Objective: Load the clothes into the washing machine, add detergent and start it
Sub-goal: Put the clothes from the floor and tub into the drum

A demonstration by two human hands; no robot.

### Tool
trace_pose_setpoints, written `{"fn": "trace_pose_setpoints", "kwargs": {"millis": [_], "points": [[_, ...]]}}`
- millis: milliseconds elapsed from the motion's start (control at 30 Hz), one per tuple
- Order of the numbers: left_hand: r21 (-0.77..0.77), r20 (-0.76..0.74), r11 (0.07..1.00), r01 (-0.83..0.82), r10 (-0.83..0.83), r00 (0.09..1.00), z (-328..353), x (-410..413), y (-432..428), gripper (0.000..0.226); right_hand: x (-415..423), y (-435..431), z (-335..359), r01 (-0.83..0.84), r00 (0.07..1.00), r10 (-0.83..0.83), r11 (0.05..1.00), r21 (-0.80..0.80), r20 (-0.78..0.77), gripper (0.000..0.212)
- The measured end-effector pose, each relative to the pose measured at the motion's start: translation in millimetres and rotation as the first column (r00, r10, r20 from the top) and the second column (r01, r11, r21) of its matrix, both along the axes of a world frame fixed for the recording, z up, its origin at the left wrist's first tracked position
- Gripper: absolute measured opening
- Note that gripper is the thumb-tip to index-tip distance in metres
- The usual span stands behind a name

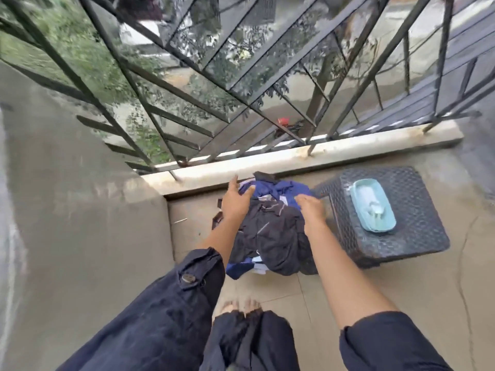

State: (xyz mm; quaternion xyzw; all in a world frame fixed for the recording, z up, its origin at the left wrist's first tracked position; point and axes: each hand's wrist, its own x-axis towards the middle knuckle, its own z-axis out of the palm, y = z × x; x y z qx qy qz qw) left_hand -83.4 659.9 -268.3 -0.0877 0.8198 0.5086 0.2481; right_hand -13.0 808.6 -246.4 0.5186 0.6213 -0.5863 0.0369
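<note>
The task is at its very start, as I judge it. The left hand point(235, 202) lies with straight, spread fingers against the left side of a crumpled heap of dark navy and bright blue clothes point(270, 231), released rather than gripping. The heap sits on the floor just below the balcony's kerb, between the two hands. The right hand point(312, 210) bends its fingers down into the fabric on the heap's right side and appears to grasp it. A dark edge pokes out under the heap's left side; whether it is a basket I cannot tell. No washing machine or detergent is in view, so carrying, loading, dosing and starting all appear to be left.

A grey plaster wall point(80, 210) closes the left side. A black metal railing point(187, 103) rises from a pale stone kerb point(267, 159), with greenery and wet ground beyond. The floor is beige tile point(294, 295), with bare toes point(241, 303) near the bottom. To the right, just beside the heap, stands a dark woven stool point(417, 210) bearing a pale blue oblong tray point(360, 194).
</note>
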Motion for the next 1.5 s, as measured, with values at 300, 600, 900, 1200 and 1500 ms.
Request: {"fn": "trace_pose_setpoints", "kwargs": {"millis": [300,600,900,1200,1500], "points": [[-0.241,0.219,0.958,0.158,-0.105,0.970,-161,-4,18,0.069,-2,5,-168,-0.103,0.967,0.095,0.995,0.021,0.235,0.053],[-0.402,0.360,0.862,0.309,-0.161,0.919,-215,13,22,0.045,-3,-23,-223,-0.278,0.832,0.175,0.952,0.124,0.526,0.090],[-0.126,0.279,0.983,-0.133,0.164,0.946,-167,3,24,0.041,-3,-20,-199,0.017,0.976,-0.055,0.984,0.179,0.211,0.039],[0.068,0.204,0.937,-0.342,0.323,0.924,-59,-6,32,0.030,-18,-25,-92,0.393,0.887,-0.455,0.833,-0.390,-0.078,0.054],[0.184,0.144,0.903,-0.387,0.365,0.920,35,-7,23,0.024,-27,-26,10,0.391,0.871,-0.482,0.796,-0.462,-0.093,0.048]]}}
